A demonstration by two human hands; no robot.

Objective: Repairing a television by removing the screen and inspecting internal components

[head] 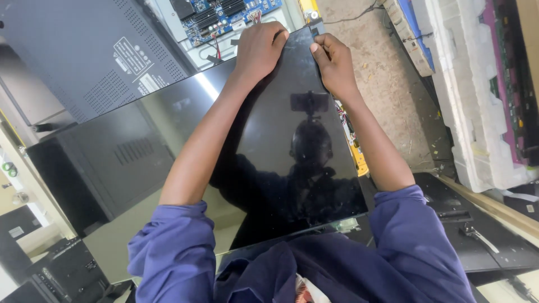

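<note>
Head cam: both hands grip far edge of glossy black panel (281, 146), lying flat in front of person. L hand (259, 49) fingers curled over edge, R hand (334, 63) pinching corner. Circuit board (224, 17) beyond.

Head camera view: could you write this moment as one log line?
left hand: gripping far edge of glossy black panel | right hand: pinching same edge | beyond: blue circuit board | right: white foam packing

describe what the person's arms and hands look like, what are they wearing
Both arms wear loose blue-purple sleeves pushed up above the elbows, bunched in soft folds: left sleeve, right sleeve. The forearms are bare below them. The left hand and right hand are bare too: no gloves, and no rings, watch or bands visible.
</note>
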